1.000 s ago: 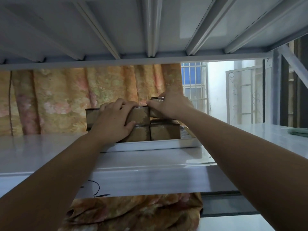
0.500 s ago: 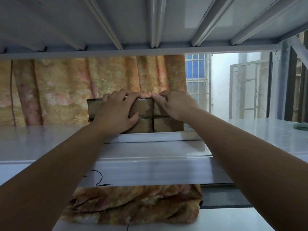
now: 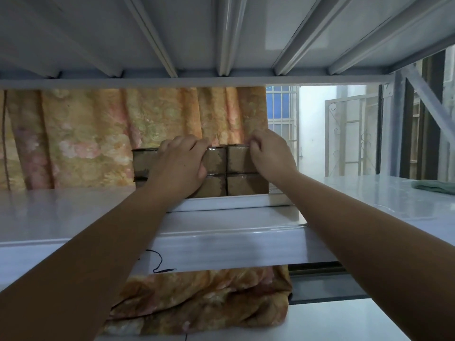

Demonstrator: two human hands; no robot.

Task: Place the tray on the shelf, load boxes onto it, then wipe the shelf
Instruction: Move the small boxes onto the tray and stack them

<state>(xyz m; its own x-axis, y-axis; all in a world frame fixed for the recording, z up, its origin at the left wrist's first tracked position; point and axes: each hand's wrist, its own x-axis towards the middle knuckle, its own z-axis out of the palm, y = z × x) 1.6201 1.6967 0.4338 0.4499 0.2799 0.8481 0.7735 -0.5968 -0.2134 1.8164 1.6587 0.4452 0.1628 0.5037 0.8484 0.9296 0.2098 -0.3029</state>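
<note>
Listener: Boxes [image 3: 242, 185], where?

Describer: Dead centre of the view. Brown cardboard with dark taped edges, stacked two high and at least two across, the middle hidden behind one hand. Resting in a white tray [image 3: 234, 201], only its front rim visible. Tray flat on a glossy white shelf [image 3: 73, 212], set back from the front lip.

Listener: And the hands?

Describer: Both reaching in from six o'clock, bare forearms crossing the shelf's lip. On the nine o'clock half of the stack, left hand [image 3: 179, 163], fingers curled over the top edge of the top left box [image 3: 216, 159], thumb pressed on its front face, gripping it. At two o'clock of the stack, right hand [image 3: 270, 156], fingertips bent and pinching the top edge of the top right box [image 3: 240, 158]. Far sides of the boxes out of sight.

Listener: Around the stack?

Describer: At twelve o'clock, ribbed grey underside of an upper shelf [image 3: 221, 33]. Behind, from nine to twelve o'clock, a hanging orange floral curtain [image 3: 98, 134], more of it bunched at six o'clock beneath the shelf. At one o'clock, a barred window [image 3: 283, 107]; at two o'clock, a pale metal gate [image 3: 349, 134] with scrollwork. At three o'clock, well apart from the tray, a folded green cloth [image 3: 435, 187] lying on the same shelf at the frame's edge. At seven o'clock, a thin black squiggle [image 3: 157, 262] on the shelf's front face, cord or pen mark, impossible to tell.
</note>
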